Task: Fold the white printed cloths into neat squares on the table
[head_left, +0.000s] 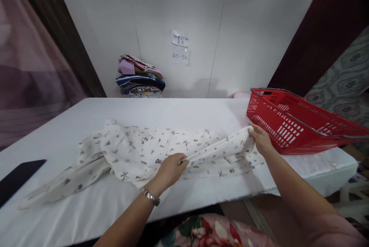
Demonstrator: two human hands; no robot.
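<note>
A cream garment [138, 151] with small grey and olive prints lies spread across the white table [86, 204]. My left hand [170, 170] pinches a folded edge of it near the middle, a metal bracelet on that wrist. My right hand [261, 139] grips the garment's right end, just in front of the red basket. Between the two hands the edge is pulled into a straight band.
A red plastic basket [291, 126] with metal handles stands on the table's right end. A stack of folded clothes [141, 77] rests against the white wall at the back. A dark flat object [17, 177] lies at the table's left edge.
</note>
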